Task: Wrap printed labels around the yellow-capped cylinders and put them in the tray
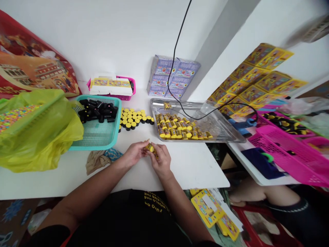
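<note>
Over the white table, my left hand [136, 152] and my right hand [161, 158] meet, fingers closed around one small yellow capped container [150, 147]. Its lower part is hidden by my fingers. Just beyond, a metal tray [226, 132] carries rows of similar yellow labelled containers [174, 127]. To the left of the tray, a cluster of black pieces with yellow tops [131, 118] stands upright on the table. A teal basket [102, 134] farther left has loose black pieces [99, 110] in it.
A yellow plastic bag [59, 130] of colourful beads overlaps the teal basket. A cloth [96, 161] lies near my left forearm. Purple boxes [164, 75] and yellow boxes [246, 82] are stacked behind. A black cable [177, 48] hangs across the tray. Pink baskets [285, 147] and another person's leg [269, 193] are at right.
</note>
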Demonstrator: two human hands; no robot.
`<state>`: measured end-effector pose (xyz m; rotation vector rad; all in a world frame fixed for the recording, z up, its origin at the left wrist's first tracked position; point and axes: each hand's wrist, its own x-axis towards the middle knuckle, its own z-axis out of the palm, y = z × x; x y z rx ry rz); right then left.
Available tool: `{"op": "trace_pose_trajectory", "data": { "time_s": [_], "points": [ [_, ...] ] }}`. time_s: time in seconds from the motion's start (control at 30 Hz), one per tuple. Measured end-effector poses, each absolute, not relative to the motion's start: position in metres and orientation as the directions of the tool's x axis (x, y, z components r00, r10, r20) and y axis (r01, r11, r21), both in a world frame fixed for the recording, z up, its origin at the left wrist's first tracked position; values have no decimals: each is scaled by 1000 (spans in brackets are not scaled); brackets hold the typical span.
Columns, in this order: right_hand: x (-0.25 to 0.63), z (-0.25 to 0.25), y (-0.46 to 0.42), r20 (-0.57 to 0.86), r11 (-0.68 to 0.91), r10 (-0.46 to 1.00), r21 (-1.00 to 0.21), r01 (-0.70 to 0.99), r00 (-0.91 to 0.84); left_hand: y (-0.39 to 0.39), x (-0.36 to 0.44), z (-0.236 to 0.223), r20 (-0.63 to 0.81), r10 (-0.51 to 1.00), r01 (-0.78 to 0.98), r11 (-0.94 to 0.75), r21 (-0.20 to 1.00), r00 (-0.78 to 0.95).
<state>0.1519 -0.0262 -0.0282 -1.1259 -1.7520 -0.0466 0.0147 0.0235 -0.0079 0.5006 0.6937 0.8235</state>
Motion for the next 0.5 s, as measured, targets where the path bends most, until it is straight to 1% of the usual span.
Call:
{"op": "trace_pose_trajectory", "data": {
  "time_s": [0.17,0.3,0.4,0.5],
  "points": [
    [147,-23,-30,767,568,641,-479,669,5,23,15,-8,-357,802,-492,582,648,479],
    [147,-23,-31,786,594,618,-464,657,-3,24,15,-10,-382,797,-524,598,607,467],
    [148,-26,-30,784,596,621,-467,653,-7,26,14,-11,-402,800,-529,598,603,446],
    [149,-29,-28,766,580,642,-477,660,-11,25,14,-11,-364,804,-529,587,613,471]
  ]
}}
